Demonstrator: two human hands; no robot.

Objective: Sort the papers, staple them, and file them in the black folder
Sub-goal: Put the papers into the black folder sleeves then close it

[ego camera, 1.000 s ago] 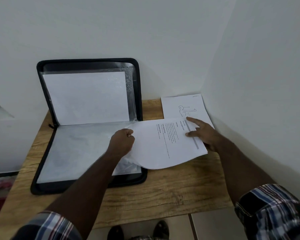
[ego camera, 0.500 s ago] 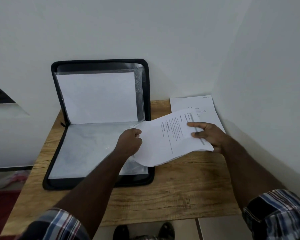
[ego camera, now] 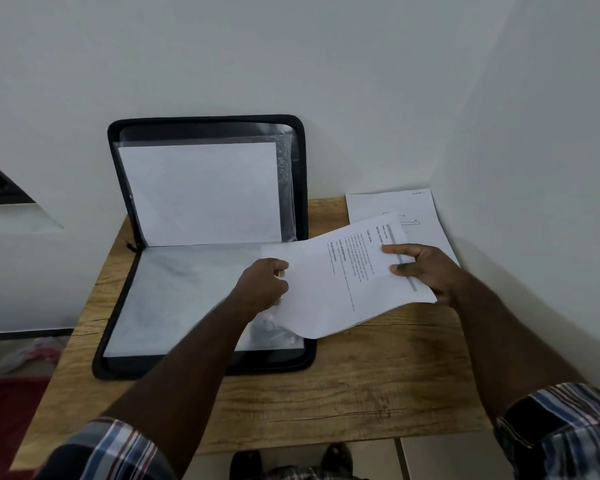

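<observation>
The black folder (ego camera: 300, 188) stands open on the wooden table (ego camera: 361, 382), its upper half leaning on the wall with a white sheet in a clear sleeve. The lower half lies flat with another clear sleeve. My right hand (ego camera: 421, 271) grips the right end of a printed paper bundle (ego camera: 333, 292), lifted off the table and reaching over the folder's right edge. My left hand (ego camera: 264, 284) grips the edge of the lower clear sleeve beside the bundle's left end. One more printed sheet (ego camera: 420, 209) lies flat in the table's back right corner.
White walls close the table in at the back and right. The table's front edge runs near my sleeves; shoes and tiled floor show below it. Red fabric lies on the floor at the left.
The right hand went from pressing on the printed bundle to gripping it and lifted it off the table, shifting it left toward the folder. The left hand stayed at the sleeve's edge.
</observation>
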